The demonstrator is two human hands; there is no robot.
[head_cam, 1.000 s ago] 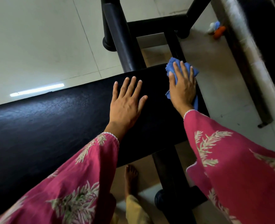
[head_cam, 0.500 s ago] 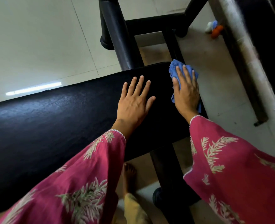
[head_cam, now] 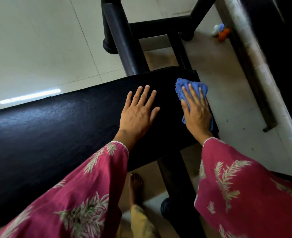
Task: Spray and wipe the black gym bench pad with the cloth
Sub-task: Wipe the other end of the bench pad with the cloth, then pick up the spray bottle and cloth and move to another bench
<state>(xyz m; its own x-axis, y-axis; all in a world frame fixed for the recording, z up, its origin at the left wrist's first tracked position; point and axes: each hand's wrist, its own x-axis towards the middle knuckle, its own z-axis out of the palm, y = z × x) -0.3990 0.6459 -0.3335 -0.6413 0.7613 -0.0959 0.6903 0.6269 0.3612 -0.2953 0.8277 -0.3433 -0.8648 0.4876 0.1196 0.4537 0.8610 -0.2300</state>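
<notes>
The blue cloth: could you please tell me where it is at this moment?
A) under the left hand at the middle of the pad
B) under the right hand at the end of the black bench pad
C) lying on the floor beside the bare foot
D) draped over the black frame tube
B: the blue cloth lies under the right hand, whose straight fingers press it onto the end of the black bench pad, while the left hand rests bare on the pad.
</notes>
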